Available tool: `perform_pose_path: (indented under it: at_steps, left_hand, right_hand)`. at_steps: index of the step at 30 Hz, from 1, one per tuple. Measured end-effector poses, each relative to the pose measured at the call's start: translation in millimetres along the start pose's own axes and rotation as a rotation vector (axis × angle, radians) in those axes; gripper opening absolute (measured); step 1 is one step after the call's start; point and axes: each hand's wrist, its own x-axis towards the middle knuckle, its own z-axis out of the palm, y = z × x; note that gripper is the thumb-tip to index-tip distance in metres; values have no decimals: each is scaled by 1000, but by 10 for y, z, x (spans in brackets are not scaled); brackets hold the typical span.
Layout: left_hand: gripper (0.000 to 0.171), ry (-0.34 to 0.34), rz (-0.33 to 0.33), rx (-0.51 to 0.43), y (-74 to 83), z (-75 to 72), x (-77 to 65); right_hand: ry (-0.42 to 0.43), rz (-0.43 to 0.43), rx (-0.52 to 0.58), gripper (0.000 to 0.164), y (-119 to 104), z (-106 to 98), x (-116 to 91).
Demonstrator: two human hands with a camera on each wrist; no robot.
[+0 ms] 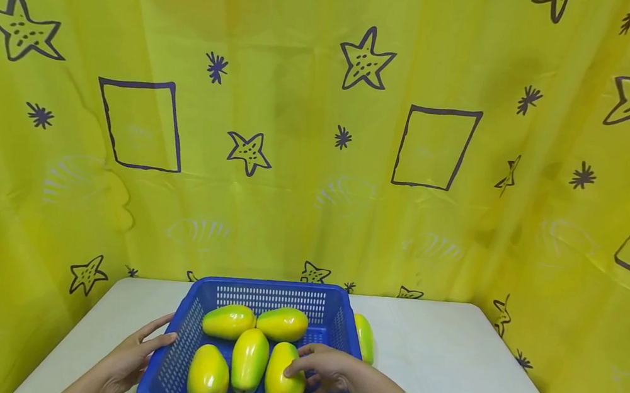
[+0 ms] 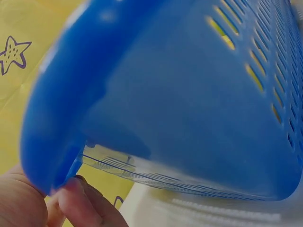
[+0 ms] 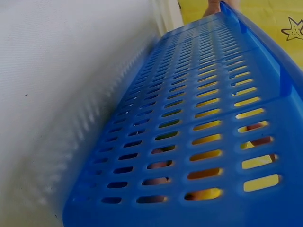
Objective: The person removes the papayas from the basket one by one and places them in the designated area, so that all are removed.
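Observation:
A blue slotted plastic basket (image 1: 278,285) stands at the table's near side, with several glossy yellow-green mangoes lying in it. My left hand (image 1: 129,356) holds the basket's left rim; the left wrist view shows its fingers (image 2: 78,203) at the rim's underside. Inside the basket, my right hand (image 1: 329,370) grips the front right mango (image 1: 276,384), thumb on top and fingers along its right side. In the right wrist view the basket wall (image 3: 255,208) hides most of that hand, and only bits show through the slots.
Another mango (image 1: 364,338) lies outside, against the basket's right side, partly hidden by it. The white table (image 1: 447,361) extends to the right. A yellow curtain (image 1: 290,213) with starfish drawings hangs behind and at both sides.

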Motion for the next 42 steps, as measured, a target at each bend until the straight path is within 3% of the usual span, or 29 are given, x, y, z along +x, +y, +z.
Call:
perform_pose_path:
  at_steps: [14,23,42]
  left_hand:
    - [87,9,-25,-24,-10,21,0]
    - [88,9,-29,-11,6,10,-3]
    - [88,6,-27,-5,28,4,-20]
  right_hand:
    - [-16,-17,28,64,-3,-23,-40]
    - [21,-105,23,65,-48,-67,-136]
    - [95,-221,-85,80,-361,-529,-539]
